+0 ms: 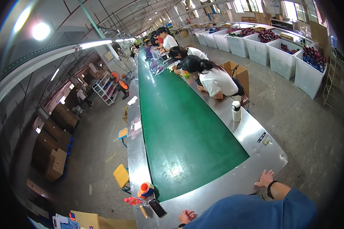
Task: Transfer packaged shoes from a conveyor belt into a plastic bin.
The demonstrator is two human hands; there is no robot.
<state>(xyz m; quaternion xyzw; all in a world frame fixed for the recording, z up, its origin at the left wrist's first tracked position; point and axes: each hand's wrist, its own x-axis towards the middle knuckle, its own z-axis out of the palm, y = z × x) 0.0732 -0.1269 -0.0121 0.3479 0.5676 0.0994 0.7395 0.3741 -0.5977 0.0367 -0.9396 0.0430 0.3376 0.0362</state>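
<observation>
Down low in the frame, the phone [158, 208] lies left of the nearer left hand [187, 216], slanting down-right. That hand's grip is unclear; the right hand [265, 178] spreads open on the tabletop [229, 178].

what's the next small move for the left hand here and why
I'd probably reach the left hand over to the phone and nudge it away from the green belt: it lies on the metal tabletop close by the belt's near corner, and it's the loose thing nearest that hand.
</observation>
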